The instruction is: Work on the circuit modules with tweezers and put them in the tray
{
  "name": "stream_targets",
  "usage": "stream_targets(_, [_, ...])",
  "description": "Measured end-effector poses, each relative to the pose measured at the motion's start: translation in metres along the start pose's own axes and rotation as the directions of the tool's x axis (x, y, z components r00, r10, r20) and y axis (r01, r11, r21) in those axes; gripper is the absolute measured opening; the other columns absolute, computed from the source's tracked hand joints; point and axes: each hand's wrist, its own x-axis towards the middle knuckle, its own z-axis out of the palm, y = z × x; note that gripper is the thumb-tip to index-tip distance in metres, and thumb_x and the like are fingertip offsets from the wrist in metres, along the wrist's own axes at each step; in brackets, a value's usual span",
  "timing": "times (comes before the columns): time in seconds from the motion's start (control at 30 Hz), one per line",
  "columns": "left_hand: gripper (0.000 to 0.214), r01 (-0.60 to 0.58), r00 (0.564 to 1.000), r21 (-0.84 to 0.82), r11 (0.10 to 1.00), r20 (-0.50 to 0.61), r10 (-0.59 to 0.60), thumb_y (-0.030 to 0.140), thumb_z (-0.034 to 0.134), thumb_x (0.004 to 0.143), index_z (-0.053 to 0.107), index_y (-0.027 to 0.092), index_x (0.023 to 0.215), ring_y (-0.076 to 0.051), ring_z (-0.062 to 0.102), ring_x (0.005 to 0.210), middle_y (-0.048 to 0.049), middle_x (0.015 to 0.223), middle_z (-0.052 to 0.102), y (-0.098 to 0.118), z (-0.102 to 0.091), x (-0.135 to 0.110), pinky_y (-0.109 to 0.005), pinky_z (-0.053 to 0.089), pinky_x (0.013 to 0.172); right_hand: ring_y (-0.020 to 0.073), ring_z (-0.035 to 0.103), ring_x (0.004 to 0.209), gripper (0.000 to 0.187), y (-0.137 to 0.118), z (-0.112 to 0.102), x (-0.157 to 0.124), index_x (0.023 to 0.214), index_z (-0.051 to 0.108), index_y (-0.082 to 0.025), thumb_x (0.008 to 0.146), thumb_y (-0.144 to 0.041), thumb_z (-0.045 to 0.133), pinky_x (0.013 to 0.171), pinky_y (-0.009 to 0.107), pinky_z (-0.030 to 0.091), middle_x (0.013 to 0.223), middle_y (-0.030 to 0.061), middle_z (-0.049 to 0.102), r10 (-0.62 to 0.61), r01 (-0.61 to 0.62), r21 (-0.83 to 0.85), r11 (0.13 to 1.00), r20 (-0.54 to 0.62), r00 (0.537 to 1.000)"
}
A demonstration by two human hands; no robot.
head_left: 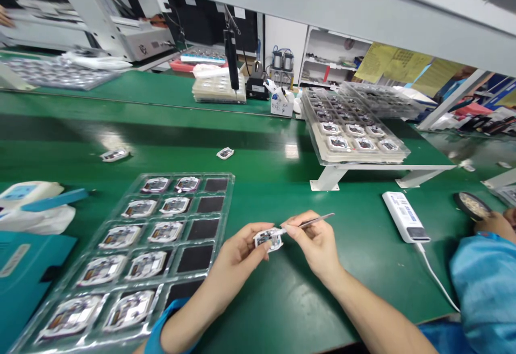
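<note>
Two bare hands work over the green bench: the left hand grips a small white circuit module between thumb and fingers, and the right hand pinches tweezers, their tips at the module. Just left lies a clear tray holding ten modules, with five cells bare. Two loose modules lie farther out. To the right sit a white power bank and a blue sleeve. Far right, stacked trays stand on a white stand.
</note>
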Motion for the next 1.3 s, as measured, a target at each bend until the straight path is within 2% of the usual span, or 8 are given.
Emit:
stream_targets(0.23, [0.038,0.039,0.998,-0.051,0.998,-0.054,-0.042,0.044,0.077,0.072,0.071,0.018,0.099,-0.016,0.055,0.067,-0.002,0.078,0.069,0.001,0.005,-0.001,-0.027,0.045,0.06,0.0191,0.07,0.075,0.01,0.0,0.002,-0.003,0.079,0.071,-0.021,0.08,-0.029,0.077,0.071,0.032,0.056,0.077,0.0033,0.074,-0.043,0.041,-0.069,0.997,-0.02,0.999])
stream_targets(0.53, [0.04,-0.001,0.995,-0.034,0.999,-0.104,-0.003,0.051,0.076,0.073,0.071,0.016,0.093,-0.012,0.048,0.057,0.0013,0.068,0.063,-0.009,0.006,0.004,-0.024,0.038,0.053,0.0178,0.071,0.077,0.004,0.001,0.004,-0.01,0.083,0.07,-0.021,0.085,-0.024,0.073,0.074,0.03,0.056,0.081,0.0029,0.075,-0.074,0.076,-0.106,0.991,0.021,0.997])
stream_targets(0.73, [0.045,0.089,0.992,-0.135,0.987,-0.071,-0.099,0.054,0.072,0.077,0.071,0.016,0.1,-0.014,0.052,0.065,-0.0021,0.077,0.065,-0.009,0.003,0.001,-0.025,0.041,0.058,0.0167,0.069,0.084,0.003,0.0,0.003,-0.01,0.086,0.07,-0.022,0.085,-0.022,0.073,0.077,0.028,0.055,0.088,0.0024,0.073,-0.142,0.141,-0.108,0.984,0.004,0.99])
stream_targets(0.87, [0.042,0.067,0.997,-0.14,0.988,-0.021,-0.07,0.052,0.066,0.082,0.071,0.014,0.1,-0.014,0.051,0.063,-0.0026,0.075,0.064,-0.009,0.002,-0.001,-0.025,0.038,0.056,0.0153,0.069,0.077,0.004,0.0,0.003,-0.008,0.084,0.07,-0.022,0.084,-0.023,0.073,0.073,0.027,0.053,0.082,0.0007,0.073,-0.068,0.072,-0.077,0.994,0.045,0.997])
stream_targets(1.07, [0.034,0.048,0.999,-0.114,0.992,-0.001,-0.049,0.046,0.066,0.084,0.069,0.015,0.098,-0.015,0.052,0.063,-0.0018,0.073,0.063,-0.005,0.005,-0.002,-0.025,0.037,0.054,0.0156,0.065,0.071,0.012,0.001,0.004,-0.005,0.079,0.069,-0.02,0.082,-0.03,0.075,0.069,0.027,0.05,0.074,0.0006,0.071,0.071,-0.066,-0.09,0.994,0.056,0.996])
stream_targets(1.13, [0.033,0.044,0.999,-0.108,0.993,-0.005,-0.044,0.044,0.065,0.085,0.07,0.015,0.099,-0.015,0.052,0.064,-0.002,0.074,0.063,-0.005,0.004,-0.002,-0.025,0.038,0.056,0.0152,0.063,0.068,0.014,0.001,0.004,-0.004,0.076,0.068,-0.019,0.08,-0.031,0.075,0.067,0.027,0.049,0.071,0.0001,0.069,0.102,-0.099,-0.076,0.992,0.036,0.994])
stream_targets(1.3, [0.03,-0.021,1.0,-0.029,0.999,-0.005,0.021,0.038,0.062,0.085,0.069,0.015,0.103,-0.015,0.051,0.063,-0.0015,0.074,0.064,-0.007,0.002,-0.002,-0.027,0.041,0.06,0.0162,0.063,0.073,0.014,0.003,0.004,-0.002,0.077,0.069,-0.019,0.077,-0.031,0.077,0.071,0.028,0.048,0.075,0.0009,0.069,0.081,-0.086,-0.085,0.993,-0.055,0.995])
